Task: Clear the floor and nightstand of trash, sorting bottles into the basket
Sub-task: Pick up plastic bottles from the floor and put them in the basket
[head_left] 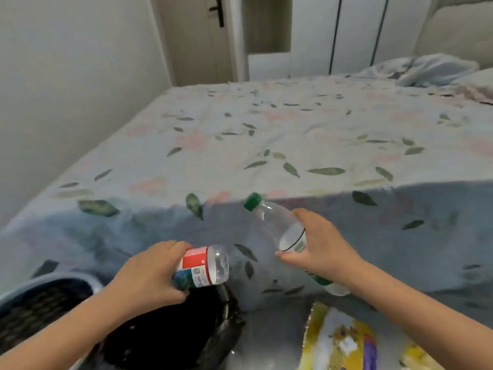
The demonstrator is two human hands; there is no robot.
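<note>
My left hand point(149, 273) grips a clear plastic bottle with a red and white label point(206, 265), its bottom end pointing right, above a bin lined with a black bag point(173, 335). My right hand point(320, 244) holds a clear bottle with a green cap point(277, 225), tilted with the cap up and to the left. A grey basket with dark slotted walls point(37, 303) sits at the lower left, partly hidden by my left forearm.
A bed with a leaf-patterned sheet point(280, 145) fills the view ahead, its side hanging down in front of me. A yellow and purple snack wrapper point(346, 340) lies on the floor at the lower right. A wall stands left, a door and wardrobes behind.
</note>
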